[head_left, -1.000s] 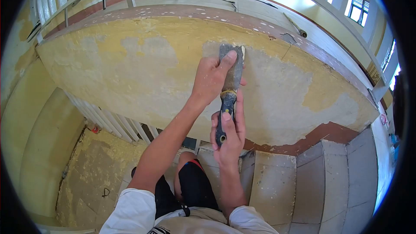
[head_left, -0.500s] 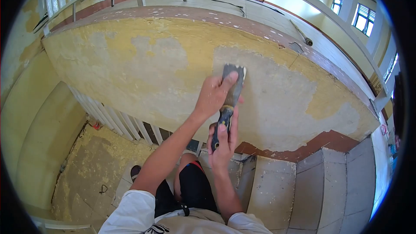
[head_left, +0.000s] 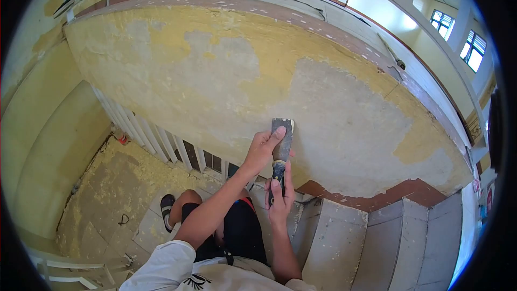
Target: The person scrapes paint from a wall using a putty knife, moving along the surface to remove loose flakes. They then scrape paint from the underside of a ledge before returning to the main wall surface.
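A paint scraper [head_left: 281, 148] with a wide, worn metal blade and a black handle points up in front of the wall [head_left: 344, 113]. My right hand [head_left: 280, 199] is wrapped round its handle from below. On the blade, my left hand [head_left: 263, 151] grips from the left side, its thumb lying flat over the metal. Pale flecks stick to the blade's top edge, which overlaps the bare grey patch of the wall. Yellow paint [head_left: 274, 37] with ragged edges surrounds this patch above and to the right.
Tiled steps [head_left: 334, 231] descend at the lower right beside a brown painted band [head_left: 396, 194]. Paint flakes litter the floor [head_left: 102, 199] at the left. White railings [head_left: 145, 129] stand below, and a long-handled tool [head_left: 392, 51] lies on the upper floor.
Both hands and the scraper have moved down the wall to a lower spot. The view has shifted, and more of my leg and sandal shows at the left.
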Action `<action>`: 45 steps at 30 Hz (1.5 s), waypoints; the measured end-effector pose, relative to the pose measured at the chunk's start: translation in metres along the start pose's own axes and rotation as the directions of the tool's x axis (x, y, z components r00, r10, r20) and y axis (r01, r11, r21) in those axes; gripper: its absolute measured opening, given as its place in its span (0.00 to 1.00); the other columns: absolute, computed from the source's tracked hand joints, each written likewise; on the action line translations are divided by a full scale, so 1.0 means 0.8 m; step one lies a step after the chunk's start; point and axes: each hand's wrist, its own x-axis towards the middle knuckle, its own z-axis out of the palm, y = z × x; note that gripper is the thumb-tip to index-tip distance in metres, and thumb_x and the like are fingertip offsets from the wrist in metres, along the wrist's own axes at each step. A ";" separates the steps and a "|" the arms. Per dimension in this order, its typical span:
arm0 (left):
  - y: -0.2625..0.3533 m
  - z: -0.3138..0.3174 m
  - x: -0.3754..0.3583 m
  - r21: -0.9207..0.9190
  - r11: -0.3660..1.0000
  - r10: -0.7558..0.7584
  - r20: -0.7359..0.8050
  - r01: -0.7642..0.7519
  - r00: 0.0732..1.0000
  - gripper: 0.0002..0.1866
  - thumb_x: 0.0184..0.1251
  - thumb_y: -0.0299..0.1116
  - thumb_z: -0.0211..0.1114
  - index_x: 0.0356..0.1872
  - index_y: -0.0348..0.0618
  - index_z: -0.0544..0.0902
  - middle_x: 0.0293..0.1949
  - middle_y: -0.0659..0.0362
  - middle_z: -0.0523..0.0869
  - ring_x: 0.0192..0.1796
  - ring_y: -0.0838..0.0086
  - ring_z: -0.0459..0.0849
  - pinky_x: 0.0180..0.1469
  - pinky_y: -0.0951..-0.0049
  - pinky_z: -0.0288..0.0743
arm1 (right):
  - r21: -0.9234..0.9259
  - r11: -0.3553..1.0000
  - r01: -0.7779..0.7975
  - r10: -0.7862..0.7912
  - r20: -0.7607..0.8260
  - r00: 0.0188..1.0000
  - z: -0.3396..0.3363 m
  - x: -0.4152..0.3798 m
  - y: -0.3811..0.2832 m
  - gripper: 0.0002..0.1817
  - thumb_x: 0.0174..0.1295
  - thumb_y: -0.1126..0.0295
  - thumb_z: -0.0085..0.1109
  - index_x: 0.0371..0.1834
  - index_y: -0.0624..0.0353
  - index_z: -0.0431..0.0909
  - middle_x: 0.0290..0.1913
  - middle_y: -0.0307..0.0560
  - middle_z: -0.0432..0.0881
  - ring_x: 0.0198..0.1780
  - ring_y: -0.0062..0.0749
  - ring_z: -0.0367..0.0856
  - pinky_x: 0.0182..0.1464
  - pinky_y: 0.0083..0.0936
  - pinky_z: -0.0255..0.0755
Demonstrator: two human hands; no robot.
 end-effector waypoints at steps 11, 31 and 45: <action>0.026 0.006 0.005 -0.044 0.998 0.034 -0.013 -0.035 0.999 0.28 0.66 0.56 0.51 0.33 0.34 0.79 0.24 0.53 0.83 0.27 0.74 0.82 0.30 0.77 0.75 | -0.047 0.999 -0.014 0.014 0.016 1.000 0.012 0.013 -0.047 0.29 0.65 0.67 0.48 0.69 0.59 0.55 0.26 0.40 0.73 0.13 0.10 0.58 0.14 0.09 0.51; 0.085 0.002 0.030 -0.031 0.991 0.130 -0.042 -0.131 0.991 0.30 0.65 0.58 0.52 0.31 0.34 0.79 0.24 0.52 0.83 0.28 0.71 0.84 0.33 0.74 0.76 | -0.073 0.993 0.089 -0.082 0.100 0.992 0.034 0.053 -0.081 0.30 0.66 0.64 0.47 0.70 0.58 0.52 0.26 0.41 0.72 0.13 0.10 0.57 0.13 0.09 0.51; 0.090 -0.008 0.022 0.085 0.996 0.015 0.023 -0.017 1.000 0.29 0.63 0.58 0.53 0.36 0.35 0.81 0.26 0.54 0.84 0.29 0.74 0.83 0.33 0.75 0.76 | 0.120 0.993 -0.009 0.009 -0.001 1.000 0.054 0.033 -0.072 0.28 0.65 0.68 0.48 0.69 0.56 0.55 0.30 0.36 0.72 0.17 0.11 0.59 0.17 0.09 0.53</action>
